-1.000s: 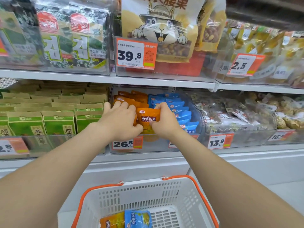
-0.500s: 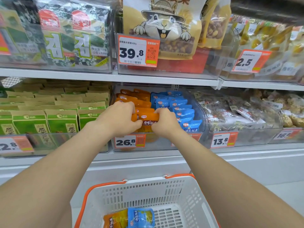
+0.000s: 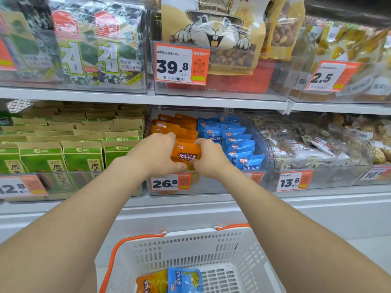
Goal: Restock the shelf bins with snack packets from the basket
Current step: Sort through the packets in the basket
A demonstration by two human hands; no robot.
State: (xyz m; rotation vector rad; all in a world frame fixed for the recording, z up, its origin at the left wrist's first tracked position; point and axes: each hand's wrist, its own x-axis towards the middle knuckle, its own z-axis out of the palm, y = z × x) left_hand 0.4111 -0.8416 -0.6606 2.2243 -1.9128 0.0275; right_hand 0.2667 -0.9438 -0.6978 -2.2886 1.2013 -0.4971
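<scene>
An orange snack packet (image 3: pixel 186 154) stands at the front of the orange row in a clear shelf bin (image 3: pixel 262 144) on the middle shelf. My left hand (image 3: pixel 156 155) grips its left side and my right hand (image 3: pixel 208 158) pinches its right edge. More orange packets (image 3: pixel 175 123) stand behind it, and a row of blue packets (image 3: pixel 237 142) fills the bin's right half. Below, a white basket (image 3: pixel 190 244) with orange handles holds an orange packet (image 3: pixel 151 282) and a blue packet (image 3: pixel 185 279).
Green and tan boxes (image 3: pixel 63 149) fill the bin to the left. Clear-wrapped snacks (image 3: pixel 317 142) lie in the bin to the right. The shelf above holds seaweed packs (image 3: pixel 95 45) and a large nut bag (image 3: pixel 213 32). Price tags (image 3: pixel 170 182) hang on the bin fronts.
Both hands have pushed the orange packet lower and deeper into the front of the bin, closing in on its sides. The view has shifted slightly.
</scene>
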